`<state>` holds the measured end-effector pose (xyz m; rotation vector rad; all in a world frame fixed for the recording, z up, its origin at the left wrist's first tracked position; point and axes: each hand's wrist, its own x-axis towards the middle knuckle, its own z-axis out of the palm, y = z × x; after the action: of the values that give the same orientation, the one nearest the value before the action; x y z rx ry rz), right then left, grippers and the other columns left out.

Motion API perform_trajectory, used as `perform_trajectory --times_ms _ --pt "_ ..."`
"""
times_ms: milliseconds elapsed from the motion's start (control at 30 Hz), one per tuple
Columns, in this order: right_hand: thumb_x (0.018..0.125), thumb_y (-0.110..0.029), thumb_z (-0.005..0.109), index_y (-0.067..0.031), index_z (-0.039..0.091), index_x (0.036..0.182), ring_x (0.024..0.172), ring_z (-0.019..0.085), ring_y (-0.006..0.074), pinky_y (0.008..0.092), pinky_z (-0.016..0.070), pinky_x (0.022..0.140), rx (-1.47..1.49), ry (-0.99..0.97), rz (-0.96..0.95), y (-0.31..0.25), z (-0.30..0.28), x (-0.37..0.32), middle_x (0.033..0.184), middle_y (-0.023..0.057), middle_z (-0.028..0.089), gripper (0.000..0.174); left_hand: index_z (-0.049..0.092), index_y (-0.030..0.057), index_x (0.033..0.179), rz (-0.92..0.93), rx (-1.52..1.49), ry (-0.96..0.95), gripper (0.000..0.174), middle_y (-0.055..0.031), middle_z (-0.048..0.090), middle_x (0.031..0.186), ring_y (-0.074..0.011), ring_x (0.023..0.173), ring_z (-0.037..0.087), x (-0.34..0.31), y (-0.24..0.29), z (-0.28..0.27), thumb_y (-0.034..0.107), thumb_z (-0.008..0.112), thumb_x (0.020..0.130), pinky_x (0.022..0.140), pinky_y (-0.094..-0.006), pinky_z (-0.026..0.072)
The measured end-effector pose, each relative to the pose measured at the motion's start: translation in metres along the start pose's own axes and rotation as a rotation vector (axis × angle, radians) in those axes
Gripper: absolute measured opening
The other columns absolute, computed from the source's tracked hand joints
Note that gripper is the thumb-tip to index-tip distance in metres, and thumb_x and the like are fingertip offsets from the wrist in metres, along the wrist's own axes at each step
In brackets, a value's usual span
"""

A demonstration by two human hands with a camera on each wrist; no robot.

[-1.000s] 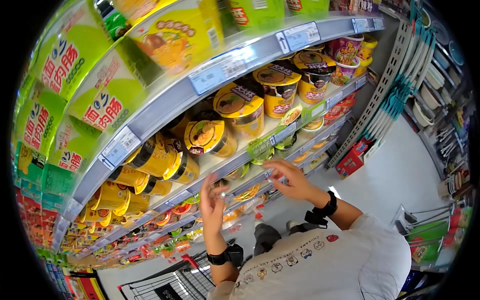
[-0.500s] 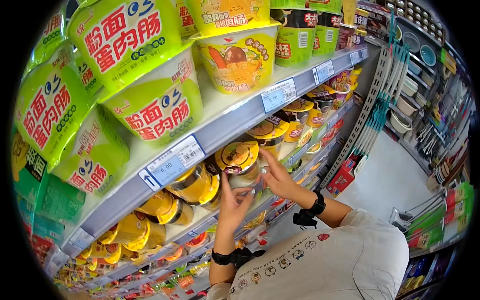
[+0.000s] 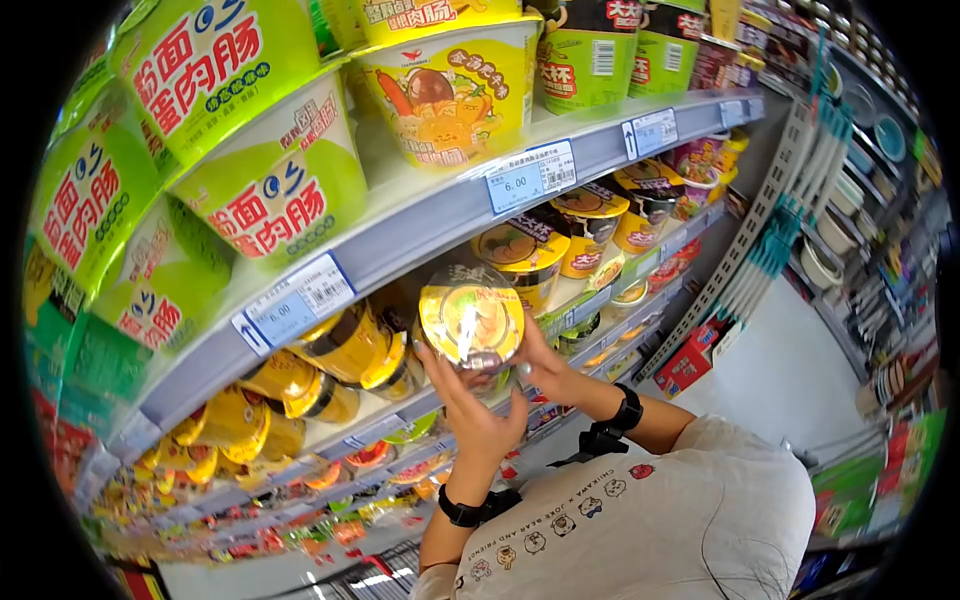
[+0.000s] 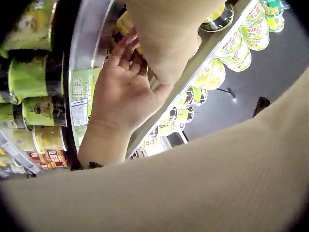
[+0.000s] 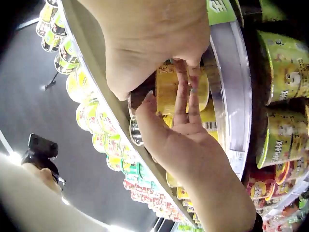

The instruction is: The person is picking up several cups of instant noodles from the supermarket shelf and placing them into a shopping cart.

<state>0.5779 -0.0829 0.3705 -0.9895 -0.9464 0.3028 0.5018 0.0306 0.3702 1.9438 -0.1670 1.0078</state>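
A yellow-lidded noodle tub (image 3: pixel 472 320) is held between both hands at the front of the middle shelf, its lid tilted up towards the head camera. The left hand (image 3: pixel 478 415) grips its near left side, fingers round the wall; the right hand (image 3: pixel 548 372) holds its right side. In the left wrist view the left hand (image 4: pixel 166 38) is close at the top, with the right hand (image 4: pixel 126 96) opposite. The right wrist view has the yellow tub wall (image 5: pixel 166 89) between the right hand (image 5: pixel 152 38) and the left hand (image 5: pixel 186 150). Its underside is hidden.
More yellow tubs (image 3: pixel 520 250) stand beside it on the same shelf. Just above runs the upper shelf's edge with price labels (image 3: pixel 532 180), carrying large green tubs (image 3: pixel 275 205). Lower shelves hold other packs; a red box (image 3: pixel 690 358) sits at the shelf end.
Both hands came from in front of the shelf to the tub and took hold of it. Since half a second ago the tub has come slightly forward, its lid turned more towards the head camera.
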Motion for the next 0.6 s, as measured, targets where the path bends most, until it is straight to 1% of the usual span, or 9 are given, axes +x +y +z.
perform_trajectory --times_ms 100,133,233,267,367,400,433,467,600 --pt "0.086 -0.021 0.05 -0.0033 -0.009 0.139 0.131 0.019 0.023 0.0375 0.0158 0.107 0.03 -0.11 0.027 0.004 -0.017 -0.022 0.143 0.0132 0.012 0.082 0.015 -0.0032 0.135 0.164 0.237 0.132 0.093 -0.0352 0.009 0.138 -0.0425 0.114 0.042 -0.016 0.011 0.022 0.013 0.07 0.062 0.089 -0.0433 0.0413" --pt "0.085 -0.025 0.051 -0.0025 -0.008 0.139 0.132 0.015 0.0228 0.0371 0.0132 0.107 0.03 -0.125 0.012 0.008 -0.024 -0.03 0.143 0.014 0.013 0.082 0.008 -0.0031 0.137 0.087 0.24 0.061 0.093 -0.0279 0.003 0.141 -0.0371 0.131 0.018 -0.023 0.02 0.027 0.013 0.067 0.066 0.095 -0.0433 0.0364" --pt "0.086 -0.032 0.051 -0.0015 -0.007 0.139 0.132 0.015 0.0224 0.0366 0.0129 0.107 0.019 -0.191 0.177 -0.003 -0.05 -0.064 0.142 0.0149 0.016 0.084 0.013 -0.0047 0.135 0.337 0.421 0.084 0.09 -0.0288 0.005 0.141 -0.0385 0.13 0.018 -0.048 0.034 0.05 0.014 0.067 0.065 0.097 -0.0477 0.033" --pt "0.088 -0.04 0.049 -0.0023 0.001 0.139 0.13 0.021 0.0225 0.0367 0.0163 0.107 -0.063 -0.201 0.078 0.009 -0.061 -0.081 0.141 0.0119 0.021 0.079 0.026 0.0004 0.129 0.391 0.484 0.15 0.08 -0.0254 0.021 0.135 -0.0407 0.119 0.035 -0.064 0.032 0.06 0.015 0.068 0.063 0.089 -0.0498 0.0386" --pt "0.088 -0.051 0.039 -0.004 0.016 0.137 0.126 0.03 0.0233 0.0377 0.0236 0.104 0.574 -0.178 0.232 0.03 -0.084 -0.12 0.139 0.0098 0.028 0.072 0.052 0.0151 0.108 0.448 0.497 0.133 0.052 -0.0077 0.045 0.113 -0.0229 0.076 0.053 -0.087 0.047 0.073 0.014 0.07 0.058 0.062 -0.0335 0.0451" --pt "0.088 -0.055 0.034 -0.0047 0.021 0.136 0.124 0.033 0.0235 0.0382 0.0262 0.103 0.778 -0.171 0.292 0.029 -0.087 -0.131 0.138 0.0091 0.031 0.071 0.054 0.0207 0.107 0.376 0.488 0.166 0.05 0.0015 0.05 0.106 -0.0183 0.073 0.05 -0.103 0.053 0.082 0.012 0.069 0.06 0.06 -0.031 0.0443" --pt "0.088 -0.06 0.028 -0.0057 0.029 0.134 0.122 0.038 0.0237 0.0388 0.0292 0.101 0.966 -0.193 0.338 0.023 -0.088 -0.132 0.135 0.0084 0.036 0.071 0.053 0.0195 0.106 0.378 0.521 0.087 0.05 -0.0004 0.049 0.106 -0.0202 0.075 0.051 -0.114 0.061 0.082 0.012 0.069 0.06 0.062 -0.033 0.045" --pt "0.087 -0.064 0.02 -0.0072 0.036 0.132 0.119 0.041 0.0243 0.0397 0.0303 0.1 0.89 -0.18 0.382 0.017 -0.088 -0.136 0.131 0.0093 0.043 0.074 0.051 0.0183 0.105 0.389 0.553 0.011 0.049 -0.0024 0.048 0.106 -0.0222 0.077 0.052 -0.121 0.066 0.08 0.013 0.069 0.06 0.064 -0.0351 0.0457" --pt "0.089 -0.058 0.025 -0.0109 0.038 0.131 0.119 0.042 0.0237 0.0413 0.0299 0.1 0.706 -0.148 0.44 0.005 -0.063 -0.139 0.13 0.0064 0.044 0.064 0.05 0.0134 0.106 0.268 0.605 -0.111 0.047 -0.0035 0.053 0.104 -0.0222 0.07 0.053 -0.133 0.091 0.057 0.01 0.067 0.062 0.061 -0.034 0.0474"
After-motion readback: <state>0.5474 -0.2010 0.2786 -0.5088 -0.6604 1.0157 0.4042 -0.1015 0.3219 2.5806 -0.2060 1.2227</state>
